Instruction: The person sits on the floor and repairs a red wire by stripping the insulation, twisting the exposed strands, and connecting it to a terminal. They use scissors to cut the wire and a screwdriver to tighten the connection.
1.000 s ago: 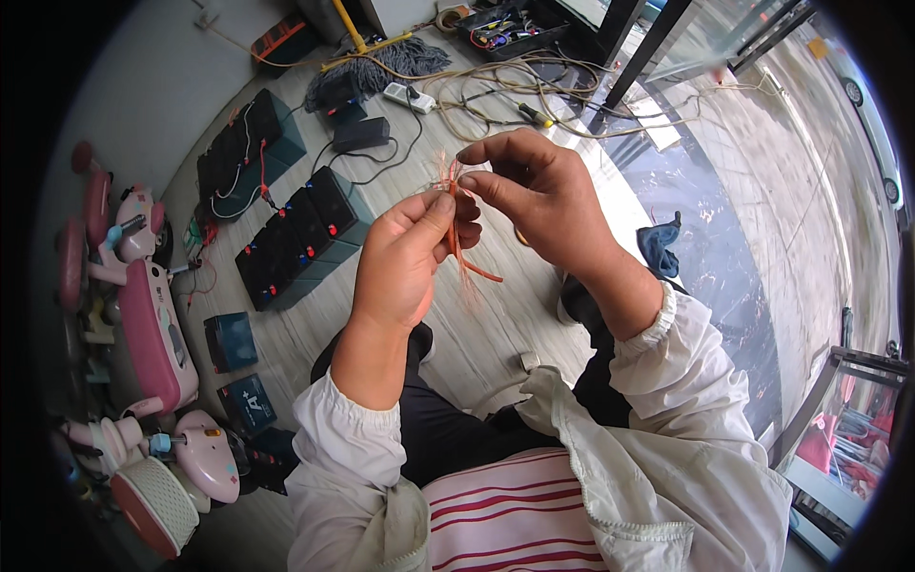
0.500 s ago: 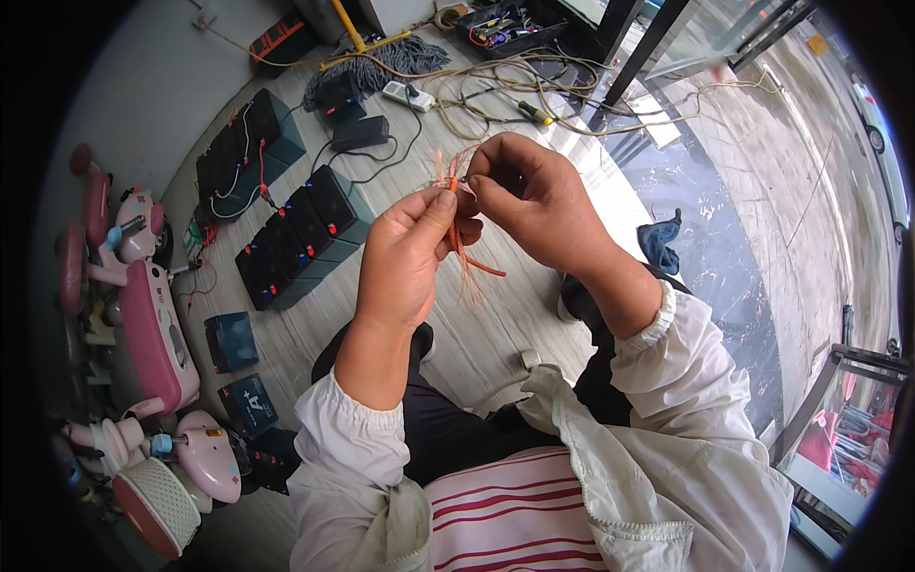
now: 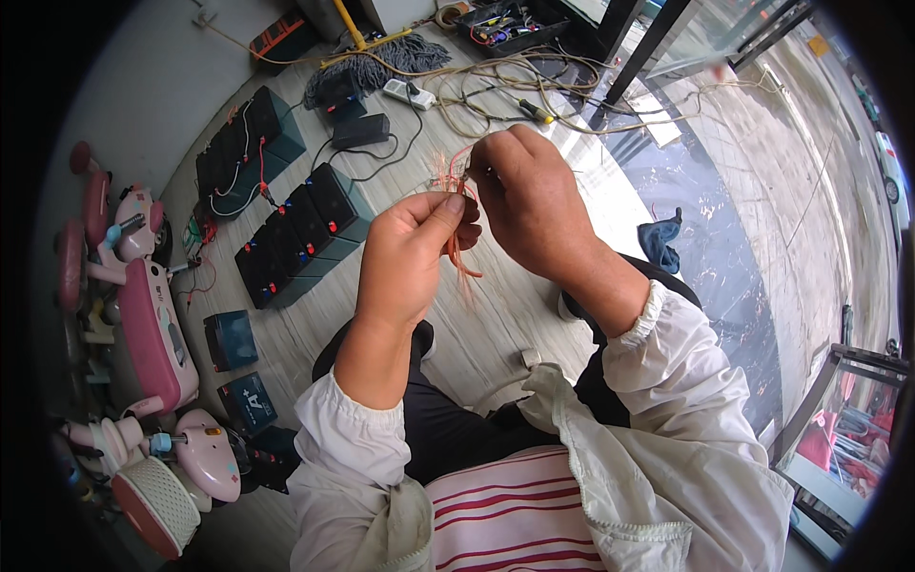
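Observation:
My left hand [image 3: 408,253] pinches an orange stranded wire [image 3: 454,250] between thumb and fingers, its frayed copper-coloured strands fanning out above the thumb and hanging below the fist. Right beside it, my right hand [image 3: 534,205] is closed at the upper part of the wire, fingertips together near the loose strands. A thin red wire loops up by these fingertips. The back of the right hand hides most of what its fingers pinch.
On the floor stand black and teal batteries [image 3: 300,238] with red and blue terminals. A black power adapter [image 3: 360,132], coiled cable [image 3: 515,81], yellow-handled screwdriver [image 3: 536,112], mop head [image 3: 391,59] and toolbox [image 3: 510,24] lie beyond. Pink children's ride-ons [image 3: 152,324] line the left.
My right hand has turned so its back shows more, with its fingers curled in at the strands. The orange wire's lower end has swung inward and down. The left hand barely moved.

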